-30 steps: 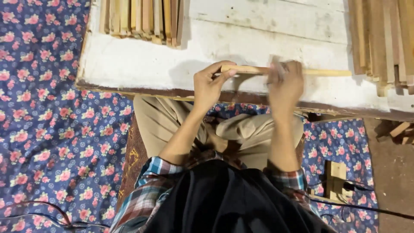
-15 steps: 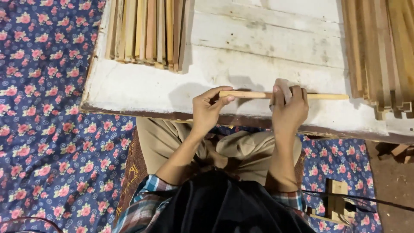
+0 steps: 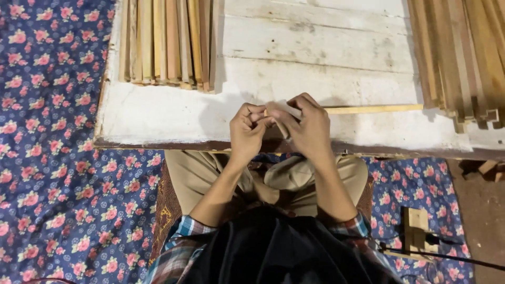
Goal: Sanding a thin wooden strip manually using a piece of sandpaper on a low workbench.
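A thin wooden stick (image 3: 373, 109) lies across the white wooden board (image 3: 158, 115), pointing to the right. My left hand (image 3: 247, 129) pinches its near end. My right hand (image 3: 309, 129) is closed around the same end and holds a small pale piece, perhaps sandpaper (image 3: 284, 109), against the stick. The two hands touch each other near the board's front edge. The stick's left end is hidden under my fingers.
A row of wooden strips (image 3: 165, 42) lies at the board's back left, and a bigger stack (image 3: 463, 58) at the right. A floral cloth (image 3: 52, 184) covers the floor. A small wooden block (image 3: 418, 231) and a dark cable lie at lower right.
My right hand slid left along the stick until it met my left hand. More of the stick now shows to the right. The view also shifted a little.
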